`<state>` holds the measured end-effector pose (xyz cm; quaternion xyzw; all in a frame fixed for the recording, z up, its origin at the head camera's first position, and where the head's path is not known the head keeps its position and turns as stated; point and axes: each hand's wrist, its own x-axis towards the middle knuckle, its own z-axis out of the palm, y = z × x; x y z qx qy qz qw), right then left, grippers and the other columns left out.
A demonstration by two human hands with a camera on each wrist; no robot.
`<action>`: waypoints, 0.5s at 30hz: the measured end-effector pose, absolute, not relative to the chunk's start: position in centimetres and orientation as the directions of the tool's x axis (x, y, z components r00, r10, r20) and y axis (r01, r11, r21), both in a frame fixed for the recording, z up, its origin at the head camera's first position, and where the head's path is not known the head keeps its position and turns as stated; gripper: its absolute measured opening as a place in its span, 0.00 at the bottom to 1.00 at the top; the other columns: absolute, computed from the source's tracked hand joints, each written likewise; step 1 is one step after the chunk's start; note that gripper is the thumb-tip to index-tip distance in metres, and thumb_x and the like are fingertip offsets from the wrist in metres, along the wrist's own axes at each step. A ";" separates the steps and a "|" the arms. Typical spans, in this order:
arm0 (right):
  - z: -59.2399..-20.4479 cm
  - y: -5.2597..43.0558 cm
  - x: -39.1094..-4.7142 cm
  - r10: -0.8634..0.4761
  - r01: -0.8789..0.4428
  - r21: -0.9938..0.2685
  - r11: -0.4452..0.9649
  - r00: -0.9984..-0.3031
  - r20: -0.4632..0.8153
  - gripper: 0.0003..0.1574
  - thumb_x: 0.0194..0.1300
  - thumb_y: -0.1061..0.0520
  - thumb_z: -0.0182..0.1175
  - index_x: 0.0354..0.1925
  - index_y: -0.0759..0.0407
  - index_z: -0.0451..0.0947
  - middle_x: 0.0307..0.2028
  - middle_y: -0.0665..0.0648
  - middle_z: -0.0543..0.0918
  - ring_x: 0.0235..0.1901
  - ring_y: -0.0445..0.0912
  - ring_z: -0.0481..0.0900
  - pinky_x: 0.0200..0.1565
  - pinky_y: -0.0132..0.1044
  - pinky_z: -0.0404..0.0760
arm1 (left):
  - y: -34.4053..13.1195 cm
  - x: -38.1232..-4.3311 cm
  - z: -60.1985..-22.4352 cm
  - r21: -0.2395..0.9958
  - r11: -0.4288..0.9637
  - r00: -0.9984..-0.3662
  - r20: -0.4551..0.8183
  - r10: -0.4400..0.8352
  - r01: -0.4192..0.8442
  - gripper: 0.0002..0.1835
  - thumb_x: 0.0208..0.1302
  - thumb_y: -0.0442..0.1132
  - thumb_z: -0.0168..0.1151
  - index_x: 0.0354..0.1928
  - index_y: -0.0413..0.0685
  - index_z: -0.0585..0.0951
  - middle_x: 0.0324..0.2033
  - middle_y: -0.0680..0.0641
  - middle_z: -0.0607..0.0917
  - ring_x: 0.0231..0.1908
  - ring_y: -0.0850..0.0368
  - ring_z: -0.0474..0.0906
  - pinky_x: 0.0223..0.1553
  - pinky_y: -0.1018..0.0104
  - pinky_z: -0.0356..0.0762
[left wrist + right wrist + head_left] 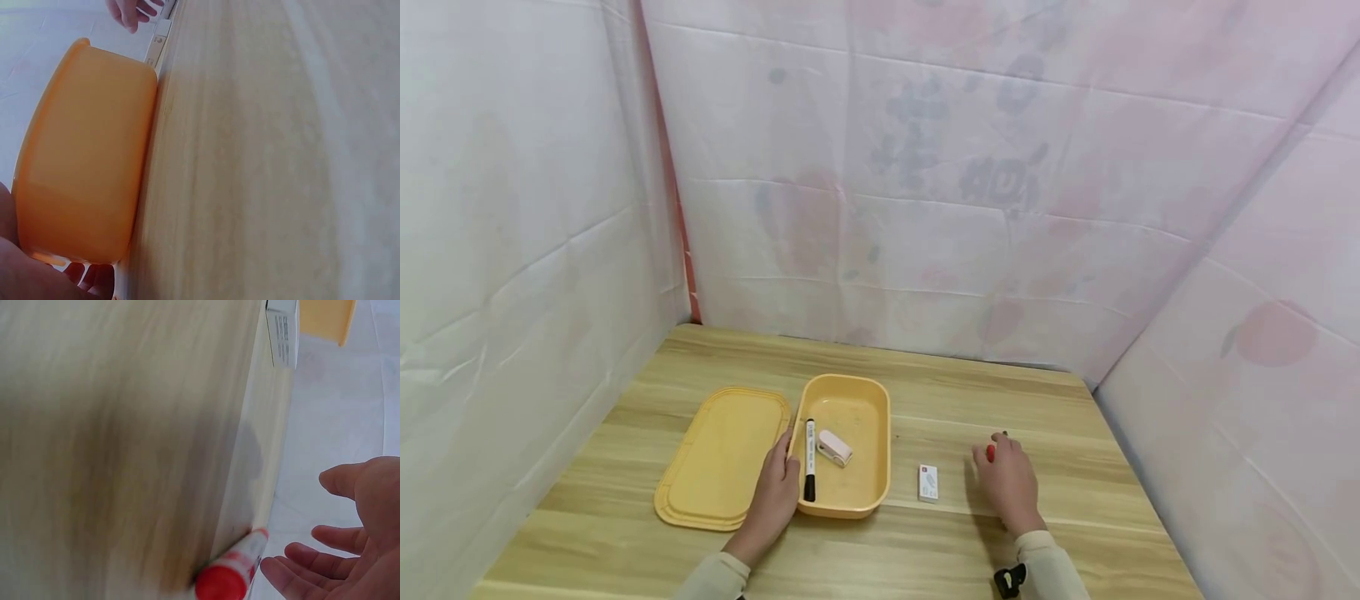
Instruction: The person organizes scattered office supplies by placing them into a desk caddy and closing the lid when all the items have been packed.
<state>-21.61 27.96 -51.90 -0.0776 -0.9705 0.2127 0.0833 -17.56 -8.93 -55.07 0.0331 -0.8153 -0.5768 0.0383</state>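
Nearest, the left hand (775, 483) grips the near-left wall of the yellow box (867, 467), which looks like stiff, light plastic, best held at the rim. The right hand (1009, 483) is spread, thumb and fingers apart, above the worktop (1075, 467). Just by its fingertips lies the red-ended tube (236, 563); whether they touch is hard to tell. It should be light, hard, smooth and apt to roll, so a pinch across mid-barrel suits it.

Smooth plastic box (867, 433), wood-grain table (1075, 467)
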 end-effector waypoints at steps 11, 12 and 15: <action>-52.3 28.8 -21.5 0.185 0.113 -0.414 0.903 -0.973 0.138 0.33 0.71 0.48 0.60 0.61 0.74 0.72 0.49 0.76 0.79 0.45 0.65 0.80 0.47 0.60 0.79 | -8.9 -17.7 -55.0 0.941 0.338 -0.995 0.030 -0.094 -0.003 0.29 0.80 0.37 0.38 0.79 0.39 0.52 0.74 0.30 0.58 0.75 0.32 0.53 0.73 0.36 0.53; -52.4 28.9 -21.5 0.185 0.112 -0.415 0.903 -0.973 0.140 0.33 0.71 0.48 0.60 0.61 0.74 0.72 0.49 0.76 0.80 0.44 0.64 0.80 0.46 0.60 0.79 | -8.9 -17.6 -55.0 0.941 0.338 -0.995 0.031 -0.094 -0.002 0.29 0.80 0.37 0.38 0.79 0.39 0.52 0.74 0.30 0.58 0.75 0.32 0.52 0.73 0.36 0.53; -52.6 28.9 -21.5 0.184 0.110 -0.420 0.901 -0.973 0.140 0.33 0.70 0.49 0.60 0.60 0.74 0.72 0.48 0.75 0.80 0.42 0.62 0.80 0.44 0.58 0.79 | -8.9 -17.6 -54.9 0.940 0.340 -0.995 0.031 -0.098 -0.004 0.29 0.80 0.37 0.38 0.79 0.39 0.52 0.74 0.29 0.59 0.75 0.32 0.52 0.73 0.35 0.52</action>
